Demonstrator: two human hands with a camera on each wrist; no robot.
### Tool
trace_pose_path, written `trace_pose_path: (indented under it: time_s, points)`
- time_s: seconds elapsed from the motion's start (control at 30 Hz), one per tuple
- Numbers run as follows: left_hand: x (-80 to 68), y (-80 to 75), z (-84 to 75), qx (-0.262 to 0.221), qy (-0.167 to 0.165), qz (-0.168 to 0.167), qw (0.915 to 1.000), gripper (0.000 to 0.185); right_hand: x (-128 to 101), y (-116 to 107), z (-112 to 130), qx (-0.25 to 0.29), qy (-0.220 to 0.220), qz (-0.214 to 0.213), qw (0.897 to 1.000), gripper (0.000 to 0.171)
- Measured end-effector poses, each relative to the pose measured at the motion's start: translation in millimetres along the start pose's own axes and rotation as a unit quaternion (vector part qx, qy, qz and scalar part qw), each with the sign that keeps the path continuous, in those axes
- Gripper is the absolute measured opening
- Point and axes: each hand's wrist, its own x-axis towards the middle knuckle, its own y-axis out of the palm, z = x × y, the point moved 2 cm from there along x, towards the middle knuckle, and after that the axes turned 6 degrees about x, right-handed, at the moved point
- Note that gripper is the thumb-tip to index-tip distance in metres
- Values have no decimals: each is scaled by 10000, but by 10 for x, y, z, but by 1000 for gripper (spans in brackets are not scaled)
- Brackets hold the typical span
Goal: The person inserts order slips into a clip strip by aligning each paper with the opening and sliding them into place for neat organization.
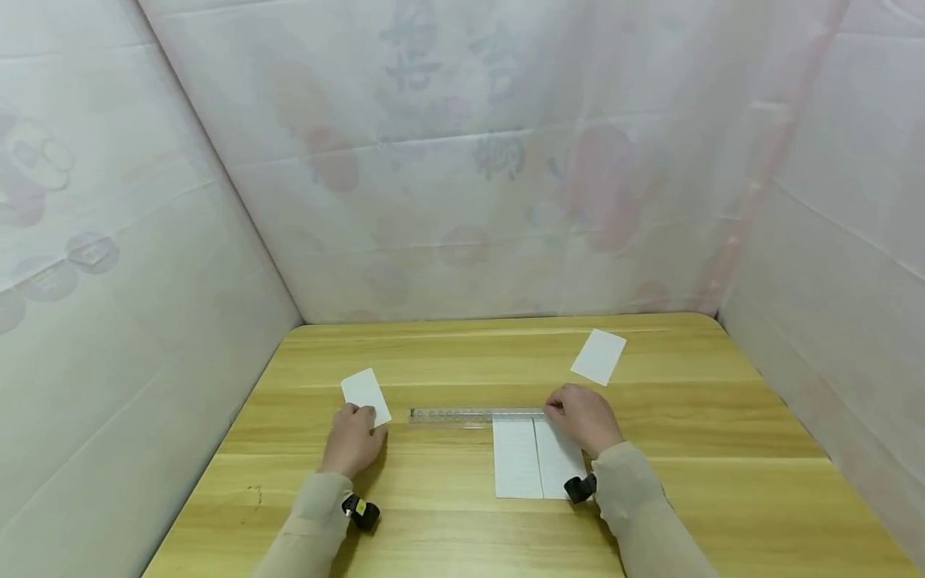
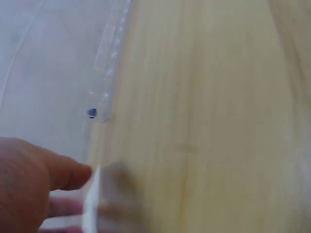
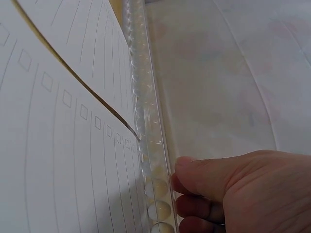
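My left hand [image 1: 352, 440] pinches a small white card [image 1: 365, 395] at its near edge; the wrist view is blurred and shows only the card's edge. My right hand [image 1: 584, 417] has its fingers curled on the right end of the clear ruler [image 1: 477, 417], whose markings are unreadable. The ruler lies along the top of two lined sheets [image 1: 538, 457], partly hidden by my right wrist. Another card [image 1: 598, 356] lies further back on the worktop [image 1: 723, 449].
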Motion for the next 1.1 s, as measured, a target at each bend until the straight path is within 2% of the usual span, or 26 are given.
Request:
trace_pose_path:
  time_s: [0.13,0.3,0.4,0.63,0.97,1.1]
  points:
    - [70,26,19,-243,-504,-146,9983,69,-12,1,-14,43,36,-36,10000,9]
    - [166,84,65,-45,-1005,-42,9949,94,-6,26,-36,32,52,-25,10000,8]
    - [187,118,107,143,-1147,4,9933,99,-7,36,-29,-6,18,-33,10000,8]
    - [198,98,136,288,-1134,157,9930,95,3,4,-6,-50,-16,11,10000,8]
    - [212,9,44,617,-963,410,9926,93,5,-38,-74,-76,36,33,10000,7]
    - [230,24,24,782,-844,429,9924,84,-19,-43,-103,-58,64,6,10000,7]
